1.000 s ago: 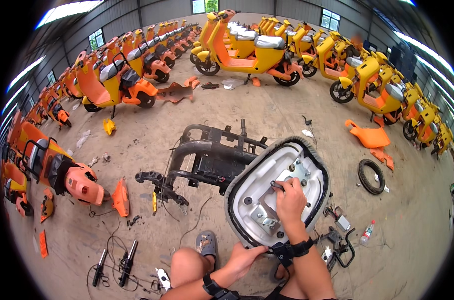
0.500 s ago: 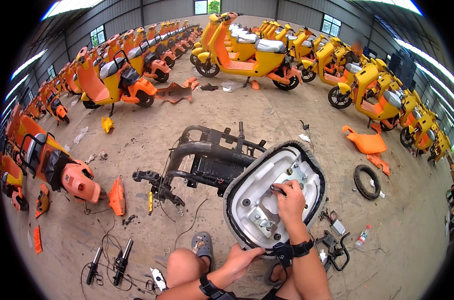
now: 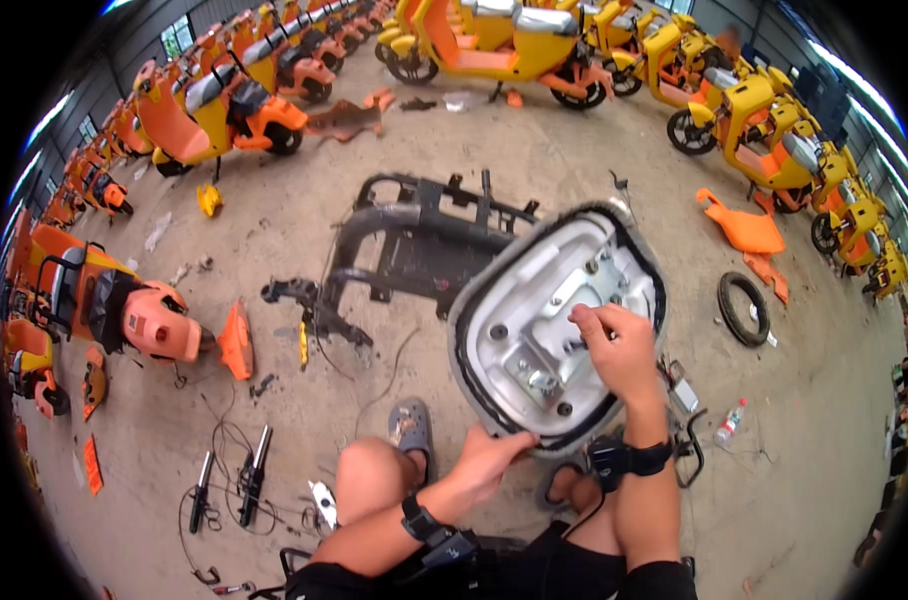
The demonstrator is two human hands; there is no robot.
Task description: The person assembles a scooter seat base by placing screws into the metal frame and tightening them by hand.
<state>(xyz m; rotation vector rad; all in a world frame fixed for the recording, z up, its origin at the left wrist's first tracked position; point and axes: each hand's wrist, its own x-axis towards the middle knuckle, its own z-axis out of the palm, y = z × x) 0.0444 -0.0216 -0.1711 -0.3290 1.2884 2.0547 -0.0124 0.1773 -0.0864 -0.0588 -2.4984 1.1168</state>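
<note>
A scooter seat (image 3: 489, 375) is held tilted with its pale underside up, showing metal brackets, bolts and a dark fuzzy rim. My left hand (image 3: 486, 458) grips its near edge, thumb on the rim and fingers curled beneath. Over the middle of the underside is my right hand (image 3: 619, 345), its fingers curled and closed by a silver bracket (image 3: 571, 315). Whatever those fingers hold, if anything, is hidden. Just beyond the seat lies a black scooter frame (image 3: 414, 235) on the floor, partly covered by the seat.
Two shock absorbers (image 3: 256, 475) with cables lie at the left, near an orange panel (image 3: 236, 340). To the right are a tyre (image 3: 742, 310), a plastic bottle (image 3: 731, 420) and an orange body panel (image 3: 744, 225). Rows of yellow scooters (image 3: 519, 50) stand at the back.
The view has tipped downward, so the floor things sit higher in the picture. My right hand has turned, and the small dark thing seen in its fingers earlier no longer shows clearly.
</note>
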